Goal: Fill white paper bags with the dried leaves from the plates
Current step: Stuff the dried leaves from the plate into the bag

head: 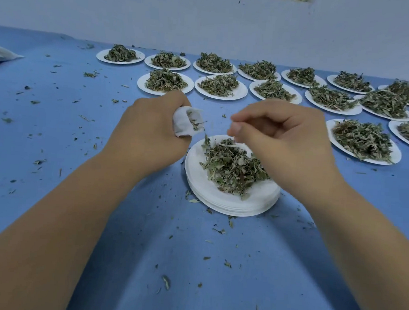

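Left hand [149, 131] grip clamps white paper bag [185, 125], mouth protruding rightward; right hand [279, 140] grip unclear.

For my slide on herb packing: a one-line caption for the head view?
Left hand grips a white paper bag beside a plate of dried leaves; right hand curled nearby.

Blue, perhaps cloth-covered table [55, 125]: plates [239, 94], crumbs [166, 281]
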`<action>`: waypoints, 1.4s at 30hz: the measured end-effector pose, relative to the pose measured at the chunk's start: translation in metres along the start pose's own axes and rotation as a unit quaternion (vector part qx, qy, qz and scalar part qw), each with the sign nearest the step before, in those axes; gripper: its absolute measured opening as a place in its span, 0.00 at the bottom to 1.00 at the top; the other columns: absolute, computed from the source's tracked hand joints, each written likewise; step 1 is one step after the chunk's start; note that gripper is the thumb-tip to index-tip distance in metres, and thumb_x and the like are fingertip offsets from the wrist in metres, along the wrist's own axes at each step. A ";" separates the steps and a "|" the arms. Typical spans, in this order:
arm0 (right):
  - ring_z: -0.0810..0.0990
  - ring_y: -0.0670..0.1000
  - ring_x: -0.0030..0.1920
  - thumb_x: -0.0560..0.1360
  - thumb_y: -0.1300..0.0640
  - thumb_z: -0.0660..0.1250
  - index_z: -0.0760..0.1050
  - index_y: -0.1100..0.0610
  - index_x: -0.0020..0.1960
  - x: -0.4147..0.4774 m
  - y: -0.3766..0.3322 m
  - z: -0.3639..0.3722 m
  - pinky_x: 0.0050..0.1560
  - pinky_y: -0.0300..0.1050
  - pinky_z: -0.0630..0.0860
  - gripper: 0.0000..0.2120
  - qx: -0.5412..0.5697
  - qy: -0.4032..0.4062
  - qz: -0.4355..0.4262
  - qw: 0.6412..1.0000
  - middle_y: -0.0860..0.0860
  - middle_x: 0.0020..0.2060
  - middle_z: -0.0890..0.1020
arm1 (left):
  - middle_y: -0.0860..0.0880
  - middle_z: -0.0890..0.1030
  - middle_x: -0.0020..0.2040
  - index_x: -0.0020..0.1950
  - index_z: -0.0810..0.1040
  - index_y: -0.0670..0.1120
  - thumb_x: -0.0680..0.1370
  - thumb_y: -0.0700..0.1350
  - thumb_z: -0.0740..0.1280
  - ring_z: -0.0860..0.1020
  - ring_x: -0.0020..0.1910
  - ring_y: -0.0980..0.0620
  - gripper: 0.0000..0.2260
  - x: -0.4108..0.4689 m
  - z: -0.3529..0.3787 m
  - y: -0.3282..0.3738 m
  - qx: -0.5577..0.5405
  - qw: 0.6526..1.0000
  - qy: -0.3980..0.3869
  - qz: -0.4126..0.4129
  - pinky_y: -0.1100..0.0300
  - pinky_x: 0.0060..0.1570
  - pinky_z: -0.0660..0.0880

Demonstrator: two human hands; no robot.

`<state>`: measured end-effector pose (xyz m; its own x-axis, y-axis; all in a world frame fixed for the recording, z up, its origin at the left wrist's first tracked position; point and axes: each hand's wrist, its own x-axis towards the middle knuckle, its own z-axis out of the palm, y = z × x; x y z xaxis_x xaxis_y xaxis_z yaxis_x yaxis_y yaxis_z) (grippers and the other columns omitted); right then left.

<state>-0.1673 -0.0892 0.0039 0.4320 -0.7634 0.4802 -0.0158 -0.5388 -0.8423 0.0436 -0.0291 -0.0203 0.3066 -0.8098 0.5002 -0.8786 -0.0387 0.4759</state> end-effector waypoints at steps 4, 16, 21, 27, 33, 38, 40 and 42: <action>0.85 0.42 0.40 0.72 0.63 0.76 0.84 0.51 0.44 -0.002 -0.008 0.021 0.45 0.38 0.81 0.07 -0.088 -0.005 -0.076 0.993 0.44 0.38 0.86 | 0.57 0.74 0.32 0.48 0.69 0.60 0.68 0.51 0.64 0.73 0.33 0.54 0.10 -0.004 0.003 0.015 0.028 0.998 -0.009 0.053 0.57 0.31 0.68; 0.74 0.41 0.27 0.79 0.59 0.69 0.86 0.45 0.52 -0.001 -0.007 0.013 0.33 0.28 0.66 0.11 -0.134 -0.064 -0.056 0.987 0.36 0.31 0.80 | 0.54 0.74 0.31 0.45 0.71 0.55 0.69 0.48 0.66 0.72 0.31 0.56 0.07 -0.006 0.007 0.018 -0.014 0.999 0.013 0.050 0.56 0.30 0.69; 0.79 0.44 0.29 0.75 0.57 0.70 0.84 0.46 0.43 -0.002 -0.006 0.004 0.37 0.30 0.72 0.07 -0.157 -0.047 -0.010 0.986 0.36 0.36 0.85 | 0.57 0.80 0.39 0.49 0.76 0.55 0.68 0.51 0.67 0.77 0.39 0.57 0.11 -0.001 0.005 0.012 -0.025 0.999 0.025 0.006 0.58 0.38 0.76; 0.74 0.46 0.25 0.72 0.52 0.77 0.77 0.47 0.45 -0.007 -0.001 0.020 0.35 0.33 0.70 0.09 -0.157 -0.079 0.012 0.984 0.37 0.42 0.86 | 0.58 0.80 0.39 0.47 0.77 0.53 0.69 0.51 0.69 0.76 0.42 0.63 0.08 0.001 0.006 0.019 -0.021 0.999 0.024 0.011 0.69 0.39 0.70; 0.75 0.42 0.29 0.71 0.53 0.78 0.76 0.46 0.44 -0.006 0.004 0.021 0.37 0.31 0.69 0.10 -0.137 -0.033 0.037 0.989 0.40 0.43 0.84 | 0.59 0.80 0.40 0.47 0.78 0.54 0.68 0.53 0.68 0.77 0.43 0.60 0.10 -0.003 0.003 0.024 -0.057 0.998 0.000 0.018 0.68 0.41 0.71; 0.81 0.42 0.30 0.73 0.53 0.77 0.75 0.46 0.43 -0.007 0.005 0.022 0.35 0.40 0.75 0.10 -0.095 -0.037 0.068 0.992 0.40 0.44 0.86 | 0.61 0.70 0.44 0.41 0.67 0.54 0.80 0.46 0.64 0.75 0.50 0.63 0.10 0.011 0.012 0.023 -0.050 0.998 -0.037 -0.033 0.66 0.50 0.72; 0.82 0.47 0.29 0.73 0.56 0.78 0.77 0.49 0.43 -0.006 0.004 0.020 0.33 0.45 0.79 0.09 -0.048 -0.038 0.076 0.995 0.41 0.42 0.87 | 0.58 0.74 0.44 0.43 0.69 0.56 0.74 0.52 0.65 0.78 0.51 0.54 0.05 0.010 0.012 0.024 -0.081 0.996 -0.037 0.004 0.63 0.50 0.74; 0.78 0.50 0.29 0.72 0.58 0.78 0.80 0.51 0.42 -0.004 0.005 0.018 0.35 0.49 0.80 0.07 -0.029 -0.027 0.074 0.997 0.43 0.39 0.87 | 0.57 0.80 0.43 0.45 0.77 0.54 0.67 0.58 0.66 0.79 0.45 0.57 0.11 0.002 0.001 0.031 -0.122 0.992 -0.004 0.016 0.62 0.47 0.75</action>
<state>-0.1532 -0.0821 -0.0063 0.4687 -0.8164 0.3374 -0.1339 -0.4432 -0.8864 0.0167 -0.0325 -0.0056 0.2766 -0.8127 0.5129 -0.7727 0.1292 0.6215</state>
